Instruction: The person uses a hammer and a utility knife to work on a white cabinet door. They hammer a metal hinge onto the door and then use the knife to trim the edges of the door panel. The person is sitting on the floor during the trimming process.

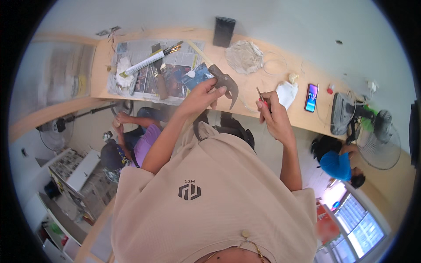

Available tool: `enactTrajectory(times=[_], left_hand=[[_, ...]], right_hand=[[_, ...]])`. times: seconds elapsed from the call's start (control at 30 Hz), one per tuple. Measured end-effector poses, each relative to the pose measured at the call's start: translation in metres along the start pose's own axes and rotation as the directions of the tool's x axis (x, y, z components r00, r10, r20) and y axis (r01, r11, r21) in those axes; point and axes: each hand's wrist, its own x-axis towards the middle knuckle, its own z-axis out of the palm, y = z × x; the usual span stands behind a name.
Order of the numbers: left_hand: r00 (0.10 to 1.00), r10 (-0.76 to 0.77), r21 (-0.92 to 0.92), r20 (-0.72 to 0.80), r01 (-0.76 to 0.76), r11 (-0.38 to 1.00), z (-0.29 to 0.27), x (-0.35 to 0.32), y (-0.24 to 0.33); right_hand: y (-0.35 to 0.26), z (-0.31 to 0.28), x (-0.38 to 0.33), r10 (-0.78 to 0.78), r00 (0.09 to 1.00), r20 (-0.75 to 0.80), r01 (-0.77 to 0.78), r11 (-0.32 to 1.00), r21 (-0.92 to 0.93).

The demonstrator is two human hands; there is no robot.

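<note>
My left hand (pixel 202 97) grips a claw hammer (pixel 227 83) by its head, with the fingers curled around the dark metal. The curved claw points down toward me, and a pale handle slants away to the far left. To the right, my right hand (pixel 276 117) is closed around a small red-handled tool (pixel 262 102) with a short, thin metal tip pointing up and left. I cannot make out its exact kind. Both hands are over the near edge of the wooden worktop (pixel 256 83). Just beyond my left hand lies a blue packet (pixel 196 77).
Newspaper (pixel 186 50) on the left carries a pack of paintbrushes (pixel 151 59) and a wooden-handled scraper (pixel 161 83). Behind stand a black box (pixel 224 31) and crumpled plastic (pixel 244 57). Rightward are a white bag (pixel 287 94), phone (pixel 311 97) and fan (pixel 379 140). People sit on both sides.
</note>
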Motion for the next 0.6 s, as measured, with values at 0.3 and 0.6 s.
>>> enactTrajectory(times=[0.3, 0.6], left_hand=[[0.951, 0.303, -0.177, 0.067, -0.288, 0.941, 0.038, -0.018, 0.024], [0.903, 0.428, -0.257, -0.042, -0.424, 0.868, 0.086, -0.022, 0.045]], right_hand=[[-0.002, -0.032, -0.040, -0.356, 0.926, -0.122, 0.357, 0.934, -0.019], [-0.008, -0.045, -0.076, -0.507, 0.827, -0.244, 0.495, 0.862, -0.115]])
